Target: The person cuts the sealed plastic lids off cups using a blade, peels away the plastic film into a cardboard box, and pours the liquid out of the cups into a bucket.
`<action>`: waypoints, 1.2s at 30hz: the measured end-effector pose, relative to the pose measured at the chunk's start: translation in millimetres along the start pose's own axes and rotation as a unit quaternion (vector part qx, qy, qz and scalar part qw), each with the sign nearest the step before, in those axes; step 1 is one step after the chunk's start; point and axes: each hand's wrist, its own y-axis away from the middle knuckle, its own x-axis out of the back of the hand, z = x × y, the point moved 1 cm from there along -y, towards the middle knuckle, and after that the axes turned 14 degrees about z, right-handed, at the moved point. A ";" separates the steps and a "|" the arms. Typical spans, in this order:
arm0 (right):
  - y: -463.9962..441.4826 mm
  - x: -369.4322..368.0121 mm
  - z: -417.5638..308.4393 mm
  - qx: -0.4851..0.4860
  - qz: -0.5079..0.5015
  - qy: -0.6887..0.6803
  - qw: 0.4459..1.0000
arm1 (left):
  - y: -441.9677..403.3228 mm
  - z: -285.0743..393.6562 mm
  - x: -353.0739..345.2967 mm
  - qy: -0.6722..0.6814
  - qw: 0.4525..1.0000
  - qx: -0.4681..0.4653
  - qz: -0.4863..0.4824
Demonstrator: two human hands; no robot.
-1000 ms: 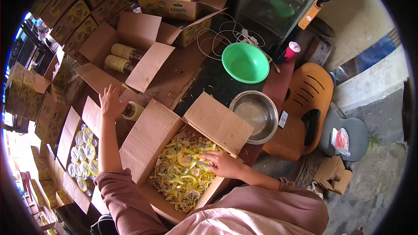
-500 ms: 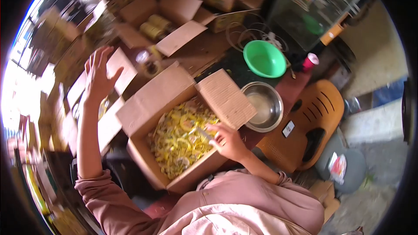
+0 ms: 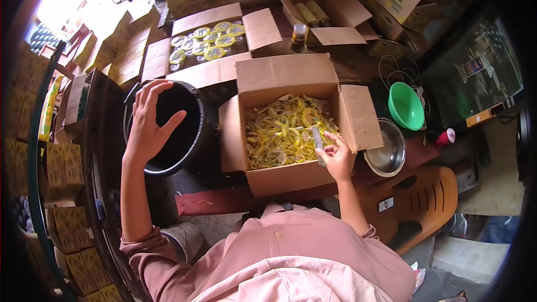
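Observation:
My left hand [image 3: 150,123] is raised with fingers and thumb apart, nothing in it. From this view it overlaps the near left rim of a black bucket [image 3: 197,148]; whether it touches the rim I cannot tell. A small knife [image 3: 318,140] with a flat grey blade is gripped in my right hand [image 3: 337,159], blade pointing away from me. That hand is over the right side of an open cardboard box [image 3: 291,182]. Inside the box lies a heap of yellow-green strips and scraps [image 3: 282,128], perhaps plastic or film trimmings.
Behind the bucket stands an open carton [image 3: 215,70] of yellow-lidded cups [image 3: 215,52]. A jar [image 3: 298,36] and another open box [image 3: 341,34] are farther back. To the right are a steel bowl [image 3: 386,151], a green basin [image 3: 406,106] and an orange chair [image 3: 430,196] with a phone [image 3: 386,204].
The view has swung left and levelled, bringing the bucket and the carton of cups into sight. My left hand is now at the bucket; my right hand still holds the knife above the box.

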 end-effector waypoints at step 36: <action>-33.5 -90.7 11.3 -0.201 0.053 -0.173 0.963 | -126.7 -208.5 -361.8 -0.166 0.927 0.245 -0.232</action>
